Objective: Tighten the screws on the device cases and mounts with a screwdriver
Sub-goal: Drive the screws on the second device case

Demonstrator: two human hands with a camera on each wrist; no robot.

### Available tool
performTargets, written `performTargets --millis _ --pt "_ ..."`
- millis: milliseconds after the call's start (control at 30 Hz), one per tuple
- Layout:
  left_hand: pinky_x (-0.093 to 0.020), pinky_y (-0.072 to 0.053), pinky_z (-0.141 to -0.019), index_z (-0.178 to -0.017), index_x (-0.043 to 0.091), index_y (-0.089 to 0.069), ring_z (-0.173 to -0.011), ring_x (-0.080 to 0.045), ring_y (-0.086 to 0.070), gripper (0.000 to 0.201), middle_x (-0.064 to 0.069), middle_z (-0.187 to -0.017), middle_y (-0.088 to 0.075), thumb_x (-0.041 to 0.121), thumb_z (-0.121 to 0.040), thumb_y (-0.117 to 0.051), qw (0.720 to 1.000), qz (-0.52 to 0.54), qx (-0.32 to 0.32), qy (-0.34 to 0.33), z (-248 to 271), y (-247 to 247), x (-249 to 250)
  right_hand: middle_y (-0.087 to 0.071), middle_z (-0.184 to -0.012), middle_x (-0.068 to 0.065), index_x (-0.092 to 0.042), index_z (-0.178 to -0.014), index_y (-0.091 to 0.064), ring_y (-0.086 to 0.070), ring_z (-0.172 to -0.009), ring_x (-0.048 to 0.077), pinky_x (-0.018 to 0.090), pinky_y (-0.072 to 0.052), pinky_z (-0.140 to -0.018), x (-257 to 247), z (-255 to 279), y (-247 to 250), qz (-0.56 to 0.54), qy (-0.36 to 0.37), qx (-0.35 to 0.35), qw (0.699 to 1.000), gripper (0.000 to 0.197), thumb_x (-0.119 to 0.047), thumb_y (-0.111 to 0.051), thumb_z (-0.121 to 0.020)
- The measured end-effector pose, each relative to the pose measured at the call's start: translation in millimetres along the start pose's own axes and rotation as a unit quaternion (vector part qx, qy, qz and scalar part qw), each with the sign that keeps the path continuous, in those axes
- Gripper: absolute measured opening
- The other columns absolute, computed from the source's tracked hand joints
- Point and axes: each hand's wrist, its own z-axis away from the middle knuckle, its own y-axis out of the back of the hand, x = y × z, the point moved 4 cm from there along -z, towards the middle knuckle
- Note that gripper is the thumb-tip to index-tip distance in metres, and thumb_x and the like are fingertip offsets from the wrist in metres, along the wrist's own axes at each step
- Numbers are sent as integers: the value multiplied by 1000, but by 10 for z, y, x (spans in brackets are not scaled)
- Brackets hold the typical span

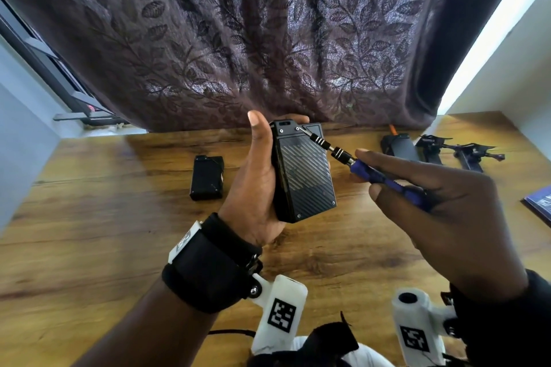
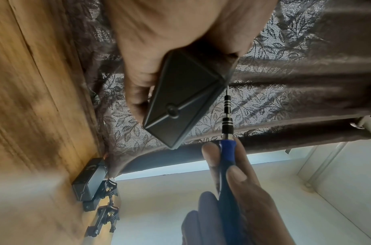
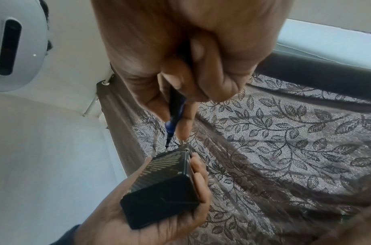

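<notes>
The left hand [image 1: 256, 188] holds a black device case [image 1: 304, 173] lifted above the wooden desk [image 1: 104, 232]; its grip is clamped on the case, thumb straight up along the left edge and fingers wrapped behind the far side. The case's ribbed face is turned toward the head camera, its long axis running away from the person, the screw end farthest. The right hand [image 1: 441, 211] pinches the blue handle of a precision screwdriver [image 1: 384, 179], thumb and fingers closed round it. The screwdriver points up and left, its long axis slanting from the right hand to the case's far right corner, where the thin tip sits at a corner screw [image 1: 297, 128]. In the left wrist view the banded metal shaft [image 2: 227, 114] meets the case edge.

On the desk, a second black case [image 1: 207, 177] lies left of the held one, well apart from it. Another black case [image 1: 399, 147] and dark mounts [image 1: 459, 152] lie to the right, near the back edge. A booklet corner [image 1: 539, 202] shows at the right edge. A brown leaf-patterned curtain [image 1: 268, 39] hangs behind the desk, with pale walls at both sides
</notes>
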Motion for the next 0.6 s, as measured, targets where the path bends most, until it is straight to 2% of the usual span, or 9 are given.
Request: performTargets --millis 67,167,267,367,467,533,600 --pt "-45 -59 -87 -125 18 -62 -95 -24 -66 75 -8 -106 -68 70 -99 -16 1000 -1 2 2 -4 3 -6 -70 -69 -10 -43 -115 -71 -44 -45 4 20 -37 -41 14 -4 -8 12 -5 -1 1000 50 -4 -75 -85" --pt "-46 -58 -88 -127 17 -61 -96 -25 -66 74 -9 -107 -67 70 -99 -17 1000 -12 4 2 -2 10 -10 -72 -73 -19 -42 -115 -70 -48 -47 4 19 -40 -43 22 -11 -15 19 -12 -6 1000 49 -4 -75 -85" --pt "-46 -58 -87 -127 17 -61 -96 -26 -65 73 -9 -106 -67 70 -100 -17 999 -36 11 -4 1 32 -13 -75 -89 -27 -39 -115 -71 -62 -61 6 22 -50 -53 13 -6 -4 24 -18 -13 999 46 -5 -74 -85" --pt "-45 -56 -82 -125 15 -60 -95 -27 -62 68 -10 -105 -65 65 -100 -21 995 -94 18 -29 4 71 16 -76 -87 -21 -38 -115 -73 -67 -66 11 25 -52 -57 -34 -24 57 70 -9 -24 997 40 -12 -74 -84" --pt "-37 -55 -73 -128 5 -56 -90 -23 -60 69 -11 -105 -62 62 -99 -29 985 -162 22 -62 14 91 57 -74 -86 -13 -37 -115 -74 -67 -75 14 24 -51 -67 -149 -104 158 151 48 -47 986 36 -16 -75 -86" --pt "-35 -54 -69 -127 3 -56 -85 -21 -59 66 -10 -102 -61 57 -101 -30 981 -182 12 -70 26 83 65 -73 -91 -13 -31 -115 -76 -68 -80 11 27 -54 -73 -219 -162 226 186 88 -65 976 34 -16 -72 -84" --pt "-36 -53 -69 -124 5 -57 -85 -23 -59 60 -11 -102 -61 53 -102 -29 978 -194 5 -72 32 70 66 -72 -94 -12 -26 -113 -77 -66 -82 9 23 -52 -75 -261 -216 284 232 119 -79 962 31 -16 -76 -85"
